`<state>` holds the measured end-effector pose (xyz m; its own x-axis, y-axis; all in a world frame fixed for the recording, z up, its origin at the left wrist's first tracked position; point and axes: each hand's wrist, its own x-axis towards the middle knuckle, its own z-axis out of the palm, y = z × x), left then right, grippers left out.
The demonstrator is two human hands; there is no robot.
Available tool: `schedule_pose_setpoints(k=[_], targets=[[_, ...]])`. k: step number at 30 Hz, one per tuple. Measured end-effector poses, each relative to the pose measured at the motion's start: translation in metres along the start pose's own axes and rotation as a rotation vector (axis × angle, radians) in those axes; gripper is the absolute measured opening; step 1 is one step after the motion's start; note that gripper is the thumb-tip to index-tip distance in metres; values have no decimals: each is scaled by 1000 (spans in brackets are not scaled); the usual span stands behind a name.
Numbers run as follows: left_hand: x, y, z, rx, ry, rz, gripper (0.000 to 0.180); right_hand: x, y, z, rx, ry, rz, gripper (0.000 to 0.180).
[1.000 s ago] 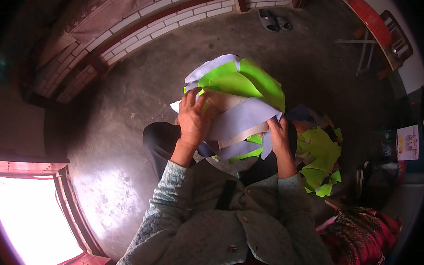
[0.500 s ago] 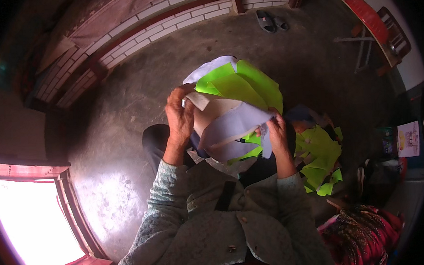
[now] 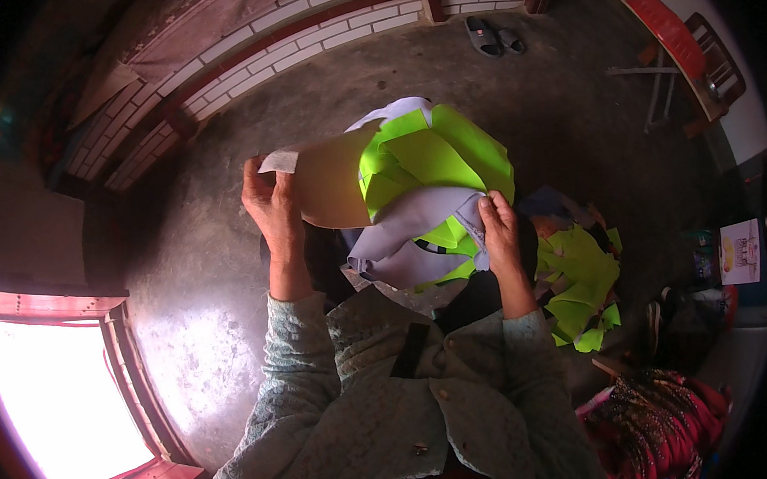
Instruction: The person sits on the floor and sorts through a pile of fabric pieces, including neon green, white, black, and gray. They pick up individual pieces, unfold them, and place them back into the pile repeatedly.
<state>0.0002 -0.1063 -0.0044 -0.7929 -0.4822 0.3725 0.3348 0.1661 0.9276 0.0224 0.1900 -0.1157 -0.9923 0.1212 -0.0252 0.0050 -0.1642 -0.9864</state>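
Observation:
With closed fingers, my left hand (image 3: 273, 217) grips the left end of a beige fabric piece (image 3: 333, 180). A pale corner of it folds over at my fingertips. My right hand (image 3: 501, 238) pinches the right end of a grey fabric piece (image 3: 412, 210), its thumb on top. The grey piece curves in a loop above my lap. Between and beyond my hands lie neon yellow-green fabric pieces (image 3: 435, 154), with white fabric (image 3: 390, 112) behind them. Whether the beige and grey pieces are joined is hidden under the green.
More neon green scraps (image 3: 579, 273) are heaped on the floor at my right. Patterned red cloth (image 3: 662, 424) lies nearer. A red-topped folding chair (image 3: 663, 34) leans at the far right wall. Dark slippers (image 3: 493, 37) rest near the white-brick wall (image 3: 304, 44).
My left hand has moved left, drawing the beige piece out flat beside the green pieces. My right hand stays nearly in place on the grey fabric.

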Motion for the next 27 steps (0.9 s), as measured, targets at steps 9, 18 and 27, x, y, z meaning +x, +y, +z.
schedule_pose_setpoints(k=[9,18,27], targets=[[6,10,-21,-102,122,96,17,-5,-18,18,10,-94,25,19],[10,10,-23,-207,12,-70,21,-32,-68,23,275,-208,-104,28],[8,-23,29,-595,44,-363,26,-21,-35,-53,338,172,-172,41]])
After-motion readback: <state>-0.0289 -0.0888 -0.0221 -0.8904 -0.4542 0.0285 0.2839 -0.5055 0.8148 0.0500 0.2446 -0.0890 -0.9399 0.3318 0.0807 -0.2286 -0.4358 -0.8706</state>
